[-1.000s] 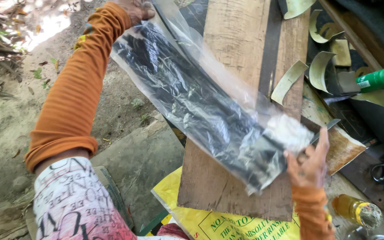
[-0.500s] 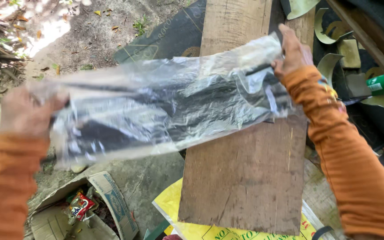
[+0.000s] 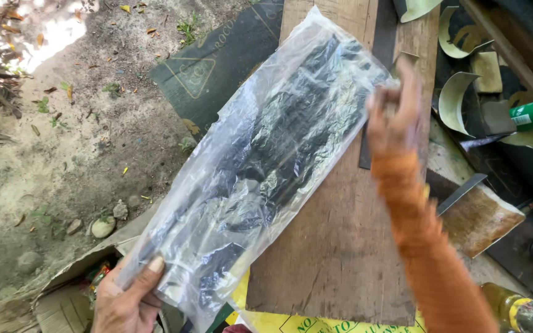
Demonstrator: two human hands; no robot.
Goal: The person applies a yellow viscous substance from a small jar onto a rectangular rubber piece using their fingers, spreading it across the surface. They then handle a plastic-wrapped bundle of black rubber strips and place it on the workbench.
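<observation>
Above the wooden board, both hands, left hand and right hand, pinch a crinkled clear plastic bag of dark strips.

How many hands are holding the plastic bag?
2. The left hand grips the plastic bag at its bottom end; the right hand pinches its top edge, over the wooden board.

Dirt ground carries a wooden plank, with a dark printed sheet far left and a yellow sack near.
</observation>
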